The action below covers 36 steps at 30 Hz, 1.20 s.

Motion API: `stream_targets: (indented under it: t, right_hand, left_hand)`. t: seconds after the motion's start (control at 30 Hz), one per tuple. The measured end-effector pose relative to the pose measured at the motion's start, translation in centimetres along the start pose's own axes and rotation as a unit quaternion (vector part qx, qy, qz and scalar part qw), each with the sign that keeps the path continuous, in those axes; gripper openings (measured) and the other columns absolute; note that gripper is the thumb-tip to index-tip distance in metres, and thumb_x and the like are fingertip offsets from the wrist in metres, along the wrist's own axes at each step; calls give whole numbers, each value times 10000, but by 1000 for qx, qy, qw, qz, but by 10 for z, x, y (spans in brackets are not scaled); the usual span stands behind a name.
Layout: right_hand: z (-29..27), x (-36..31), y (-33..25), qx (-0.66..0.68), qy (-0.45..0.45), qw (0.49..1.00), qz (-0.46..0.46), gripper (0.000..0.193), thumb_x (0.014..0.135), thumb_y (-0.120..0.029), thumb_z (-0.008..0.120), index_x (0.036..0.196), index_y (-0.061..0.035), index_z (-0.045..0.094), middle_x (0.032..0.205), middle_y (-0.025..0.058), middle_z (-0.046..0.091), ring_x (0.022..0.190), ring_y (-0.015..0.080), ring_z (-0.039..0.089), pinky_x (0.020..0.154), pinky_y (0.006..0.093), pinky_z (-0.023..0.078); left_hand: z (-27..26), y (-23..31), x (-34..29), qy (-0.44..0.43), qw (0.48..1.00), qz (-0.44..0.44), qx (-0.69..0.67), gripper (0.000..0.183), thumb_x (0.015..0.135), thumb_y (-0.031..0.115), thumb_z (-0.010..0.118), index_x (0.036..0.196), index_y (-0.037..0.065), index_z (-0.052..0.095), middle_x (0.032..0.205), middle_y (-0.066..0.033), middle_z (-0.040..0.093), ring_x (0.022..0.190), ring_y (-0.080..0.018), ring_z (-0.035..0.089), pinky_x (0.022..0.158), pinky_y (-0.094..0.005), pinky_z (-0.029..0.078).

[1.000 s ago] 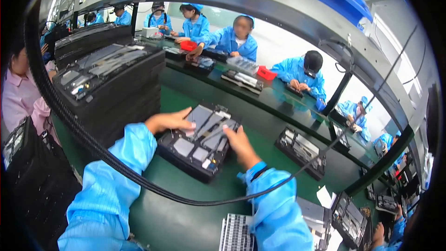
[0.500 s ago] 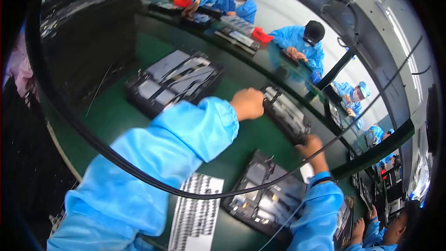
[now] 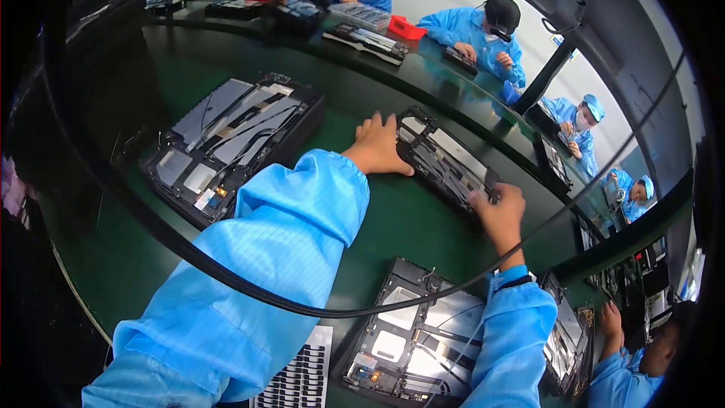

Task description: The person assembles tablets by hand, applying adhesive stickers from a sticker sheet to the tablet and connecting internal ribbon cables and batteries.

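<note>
An opened tablet point(image 3: 445, 159), its dark frame showing flat silver cells and thin cables, lies at the middle of the green bench. My left hand point(image 3: 380, 145) is at its left end, fingers spread and thumb stretched along the near corner, touching the edge. At the other end my right hand point(image 3: 500, 211) is closed on the right corner, thumb on top; its other fingertips are partly hidden. To the left sits a thick stack of similar opened tablets point(image 3: 234, 132). Another such stack point(image 3: 411, 332) is nearer me, partly behind my right sleeve.
A white sheet with rows of small black strips point(image 3: 302, 374) lies under my left forearm. A black cable point(image 3: 249, 295) arcs across the view. Beyond the bench's raised glass ledge point(image 3: 317, 72), co-workers in blue handle tablets beside a red tray point(image 3: 406, 28). Another person point(image 3: 634, 355) sits at right.
My view has shifted, so the stacks appear further left. My left hand has gone from a closed grip to spread fingers at the tablet's end. My right hand stays at its right corner.
</note>
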State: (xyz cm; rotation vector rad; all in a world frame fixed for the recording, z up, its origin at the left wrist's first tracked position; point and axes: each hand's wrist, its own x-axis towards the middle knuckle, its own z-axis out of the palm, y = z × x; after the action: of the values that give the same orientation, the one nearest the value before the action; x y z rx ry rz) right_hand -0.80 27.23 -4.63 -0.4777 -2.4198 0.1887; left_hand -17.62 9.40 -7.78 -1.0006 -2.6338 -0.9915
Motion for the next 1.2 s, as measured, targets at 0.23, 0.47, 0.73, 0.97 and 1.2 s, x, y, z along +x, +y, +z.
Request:
stream_targets:
  t: [0.23,0.47,0.73,0.97,1.2]
  right_hand:
    - [22,7,10,-27,-51,981,185,661,733,-534,517,802,121,570,854,298,545,860,391,525,770,421,407]
    - [-73,2,-6,154,160,940,260,497,777,-431,563,777,66,551,707,123,558,654,191,504,648,324,419]
    - [-190,-110,-27,414,103,856,292,289,817,-309,544,834,-25,593,770,13,576,637,98,532,574,236,418]
    - [-167,-214,-17,289,102,890,338,253,835,-215,521,664,-29,530,599,-48,372,575,55,312,496,231,252]
    - [-185,-248,-49,84,181,958,208,178,821,-158,538,869,12,561,784,52,532,718,115,465,649,228,388]
  left_hand:
    - [-19,-3,-3,-24,993,-18,-114,995,418,387,791,1212,-9,341,1084,-226,440,1040,-382,391,885,-432,313]
    - [-77,68,-45,66,989,16,-129,1059,455,372,776,1247,-93,249,1098,-263,416,1021,-399,399,908,-417,306]
    - [-132,115,-165,-92,970,86,-208,1004,585,346,711,1219,-184,142,1113,-302,328,1064,-407,326,933,-406,278]
    - [-109,82,-263,-99,961,181,-186,869,668,277,652,1221,-166,149,1063,-268,312,960,-371,353,786,-424,314]
    - [-153,34,-286,-149,926,313,-147,573,680,222,610,1150,-42,416,1129,-218,390,1050,-331,385,852,-416,284]
